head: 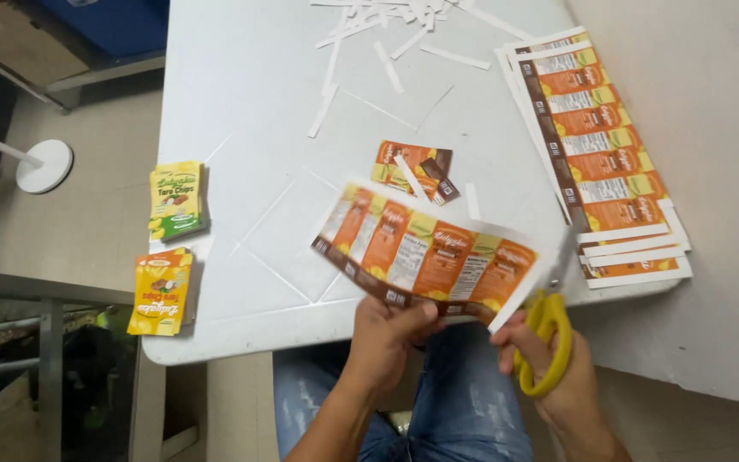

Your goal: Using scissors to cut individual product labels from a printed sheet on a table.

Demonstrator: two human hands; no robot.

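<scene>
My left hand grips the near edge of a printed strip of orange and brown labels, held over the front of the white table. My right hand holds yellow-handled scissors, whose blades reach up at the strip's right end, where a white margin strip hangs off. A few cut orange labels lie on the table just beyond the strip.
A stack of uncut label sheets lies at the table's right edge by the wall. White paper trimmings are scattered at the far end. Two piles of yellow labels sit at the left edge. My jeans-clad legs show below.
</scene>
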